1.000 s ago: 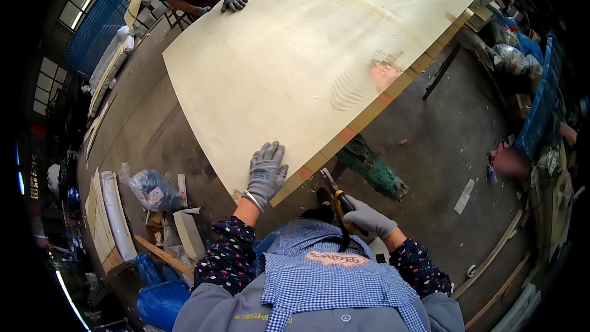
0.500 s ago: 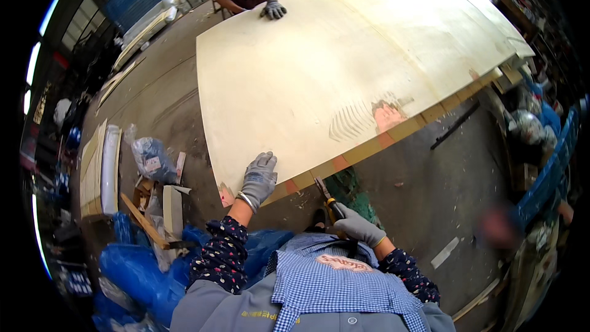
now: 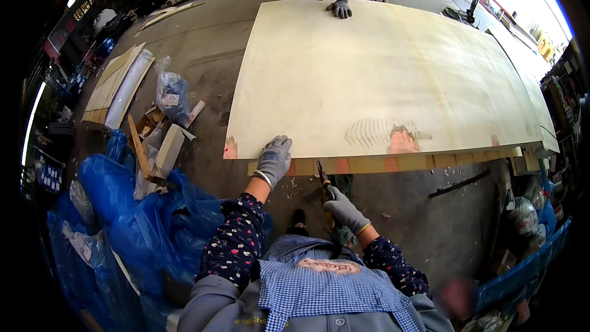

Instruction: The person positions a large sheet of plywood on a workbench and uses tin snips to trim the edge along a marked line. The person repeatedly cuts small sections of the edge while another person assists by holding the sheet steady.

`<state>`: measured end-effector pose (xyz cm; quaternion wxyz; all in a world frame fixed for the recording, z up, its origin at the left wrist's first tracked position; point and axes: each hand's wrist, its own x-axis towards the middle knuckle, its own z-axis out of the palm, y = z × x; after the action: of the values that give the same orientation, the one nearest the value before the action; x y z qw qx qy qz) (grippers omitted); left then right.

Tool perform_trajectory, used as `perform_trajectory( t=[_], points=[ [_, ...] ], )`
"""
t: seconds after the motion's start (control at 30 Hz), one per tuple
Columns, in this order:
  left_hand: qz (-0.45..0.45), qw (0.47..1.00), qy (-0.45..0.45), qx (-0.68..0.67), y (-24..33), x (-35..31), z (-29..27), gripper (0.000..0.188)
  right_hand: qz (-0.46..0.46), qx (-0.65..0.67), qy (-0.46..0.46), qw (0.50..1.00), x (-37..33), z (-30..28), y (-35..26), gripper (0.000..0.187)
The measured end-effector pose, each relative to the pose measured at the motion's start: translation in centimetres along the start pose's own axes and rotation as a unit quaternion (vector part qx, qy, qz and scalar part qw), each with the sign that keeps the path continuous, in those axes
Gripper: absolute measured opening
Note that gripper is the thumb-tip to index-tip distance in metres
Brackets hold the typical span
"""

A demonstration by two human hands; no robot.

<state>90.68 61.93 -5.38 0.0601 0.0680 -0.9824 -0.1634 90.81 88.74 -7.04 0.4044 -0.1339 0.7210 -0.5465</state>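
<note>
A large pale veneer sheet (image 3: 381, 74) lies flat on a stack of boards in front of me. My left hand (image 3: 274, 160), in a grey glove, rests palm down on the sheet's near edge close to its left corner. My right hand (image 3: 344, 209), also gloved, is closed around a thin hand tool (image 3: 324, 178) whose tip points up at the sheet's edge. A patch of reddish filler with comb-like streaks (image 3: 393, 138) marks the sheet near that edge. Across the sheet, another person's gloved hands (image 3: 339, 6) press on the far edge.
Blue plastic sheeting (image 3: 135, 221) is heaped at my left. Wood offcuts (image 3: 161, 147), a clear bag (image 3: 172, 95) and stacked pale boards (image 3: 117, 89) lie on the concrete floor further left. A dark strip (image 3: 458, 183) lies on the floor at right, near bags and clutter.
The view has swung so the sheet now lies squarer to me. My left hand stays on the near edge; my right hand still holds the tool just below it.
</note>
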Motion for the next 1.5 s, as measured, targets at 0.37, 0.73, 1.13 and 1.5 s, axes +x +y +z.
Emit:
perform_trajectory(
  t=[0.37,0.73,1.13,1.5],
  points=[
    [-0.013,0.999,-0.015,-0.028,-0.3,0.2,0.2,0.043,0.014,-0.001,0.009,1.000,0.7,-0.6,-0.3,0.063],
    [0.006,1.000,0.025,-0.009,-0.8,0.4,0.7,0.040,0.007,0.006,0.021,1.000,1.1,-0.6,-1.5,0.061],
    [-0.012,1.000,0.008,-0.021,-0.9,0.1,0.6,0.043,-0.005,-0.027,0.061,0.998,1.5,1.0,-2.5,0.065],
    [-0.004,1.000,0.015,-0.018,-0.5,0.2,0.3,0.042,-0.041,-0.044,0.093,0.994,2.0,1.5,-1.2,0.068]
  ],
)
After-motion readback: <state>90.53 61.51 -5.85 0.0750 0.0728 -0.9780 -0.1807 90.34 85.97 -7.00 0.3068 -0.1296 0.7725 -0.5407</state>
